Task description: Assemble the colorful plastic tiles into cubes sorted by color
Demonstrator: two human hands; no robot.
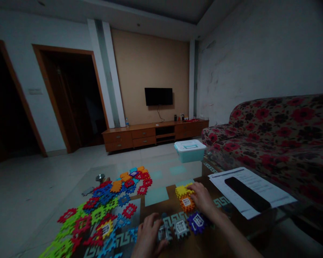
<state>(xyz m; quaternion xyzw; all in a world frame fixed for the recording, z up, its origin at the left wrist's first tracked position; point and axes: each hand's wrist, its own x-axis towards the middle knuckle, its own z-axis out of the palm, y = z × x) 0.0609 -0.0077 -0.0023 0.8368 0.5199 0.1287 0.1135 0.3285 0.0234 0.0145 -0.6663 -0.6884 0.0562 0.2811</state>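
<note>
Head view is looking down over a glass-topped coffee table point(156, 195), and five built-up block cubes are sitting at lower centre of the frame: one yellow cube point(184, 191), one orange cube point(187, 204), one blue-purple cube point(197, 222) and two grey cubes point(164, 232) point(181, 228). The left hand point(148, 236) is curling its fingers around the left grey cube, partly hiding it, while the right hand point(201, 199) is cupping the yellow cube, its fingers lying over the top and the orange cube touching just below. (Four of the cubes are showing small white labels.) A single heap of loose, flat interlocking pieces point(102, 215) is spreading across the lower left of the frame, too overlapped to count. Right of the hands, papers point(247, 190) are lying under one black slab point(247, 193). Farther off, one teal box with a white lid point(190, 150) is sitting on the floor, one floral sofa point(280, 143) is filling the right side, and one wall-mounted television point(158, 96) is hanging at upper centre.
</note>
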